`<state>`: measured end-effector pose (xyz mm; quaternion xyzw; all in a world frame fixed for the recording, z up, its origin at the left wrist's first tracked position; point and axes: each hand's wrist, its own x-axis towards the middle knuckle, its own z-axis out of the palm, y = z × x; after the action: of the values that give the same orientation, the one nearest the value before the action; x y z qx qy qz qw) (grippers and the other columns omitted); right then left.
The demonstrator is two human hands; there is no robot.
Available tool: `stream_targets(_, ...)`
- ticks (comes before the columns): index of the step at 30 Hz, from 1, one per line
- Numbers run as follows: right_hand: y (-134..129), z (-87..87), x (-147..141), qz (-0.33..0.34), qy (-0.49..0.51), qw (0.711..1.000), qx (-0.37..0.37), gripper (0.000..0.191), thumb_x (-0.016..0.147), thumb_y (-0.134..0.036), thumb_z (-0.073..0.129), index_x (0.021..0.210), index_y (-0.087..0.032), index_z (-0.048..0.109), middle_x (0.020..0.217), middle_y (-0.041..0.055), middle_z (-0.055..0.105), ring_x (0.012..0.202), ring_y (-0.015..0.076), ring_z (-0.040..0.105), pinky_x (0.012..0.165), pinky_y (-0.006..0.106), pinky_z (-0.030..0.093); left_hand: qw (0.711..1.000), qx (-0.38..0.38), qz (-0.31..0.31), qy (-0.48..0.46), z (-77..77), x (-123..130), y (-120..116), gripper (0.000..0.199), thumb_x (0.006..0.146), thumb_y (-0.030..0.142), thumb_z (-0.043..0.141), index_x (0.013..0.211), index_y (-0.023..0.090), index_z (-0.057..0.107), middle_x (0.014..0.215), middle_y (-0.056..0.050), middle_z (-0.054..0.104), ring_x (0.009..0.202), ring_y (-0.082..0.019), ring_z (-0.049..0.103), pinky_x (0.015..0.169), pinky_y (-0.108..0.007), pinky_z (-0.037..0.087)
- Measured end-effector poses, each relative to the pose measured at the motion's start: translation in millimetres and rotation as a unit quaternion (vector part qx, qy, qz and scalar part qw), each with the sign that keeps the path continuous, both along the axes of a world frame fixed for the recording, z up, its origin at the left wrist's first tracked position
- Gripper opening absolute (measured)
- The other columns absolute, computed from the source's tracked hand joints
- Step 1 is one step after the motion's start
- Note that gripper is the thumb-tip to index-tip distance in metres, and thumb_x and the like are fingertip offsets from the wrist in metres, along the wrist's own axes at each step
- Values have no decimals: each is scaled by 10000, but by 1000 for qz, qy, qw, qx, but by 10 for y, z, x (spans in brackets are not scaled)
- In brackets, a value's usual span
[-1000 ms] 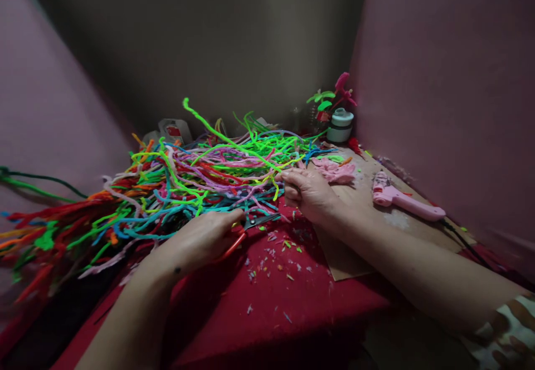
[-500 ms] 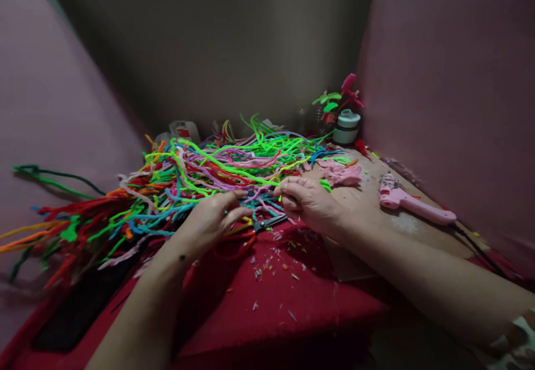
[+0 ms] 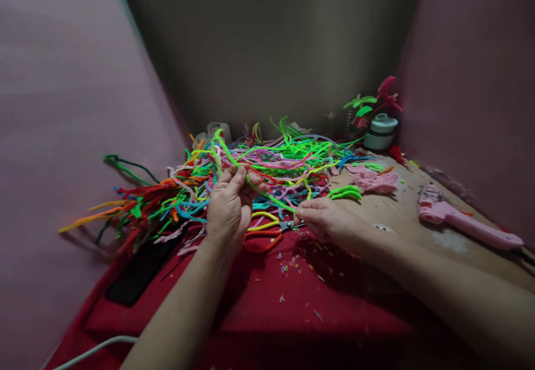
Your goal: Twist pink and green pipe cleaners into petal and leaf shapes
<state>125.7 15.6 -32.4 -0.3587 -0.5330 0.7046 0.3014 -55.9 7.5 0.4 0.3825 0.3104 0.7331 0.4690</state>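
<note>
My left hand (image 3: 232,200) pinches a bright green pipe cleaner (image 3: 271,198) between thumb and fingers, palm turned up. One end of the stem sticks up beyond the thumb. My right hand (image 3: 324,218) is closed on its other end, so the stem slants down between the two hands. Scissors (image 3: 267,230) with a yellow and an orange-red handle lie on the red cloth (image 3: 267,303) just below, their blade tips partly behind my right hand. A large tangled heap of coloured pipe cleaners (image 3: 288,152) spreads behind both hands.
A pink glue gun (image 3: 463,222) rests on the brown board (image 3: 409,208) at right. Near it lie bent green pieces (image 3: 345,193) and pink pieces (image 3: 371,180). A light blue jar (image 3: 379,132) stands at the back. A dark phone-like slab (image 3: 140,272) lies at left.
The view has swung left. My left hand has turned palm up and now grips the green pipe cleaner. My right hand has moved lower, uncovering the scissors and bent green pieces.
</note>
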Motion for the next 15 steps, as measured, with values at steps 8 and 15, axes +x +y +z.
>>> stream_targets(8, 212, -29, 102, -99, 298, 934, -173, 179, 733, -313, 663, 762, -174, 555, 663, 21, 571, 511, 93, 456, 496, 235, 403, 993, 35, 96, -62, 66, -82, 98, 78, 729, 142, 652, 724, 201, 601, 676, 67, 637, 576, -45, 575, 579, -179, 456)
stream_targets(15, 57, -27, -20, -11, 317, 945, -83, 216, 802, -262, 602, 970, -130, 627, 820, 59, 655, 614, 107, 561, 638, 271, 460, 998, 35, 39, 34, -45, 162, 31, 151, 602, 179, 754, 706, 157, 647, 665, 29, 649, 595, -87, 599, 627, -216, 486)
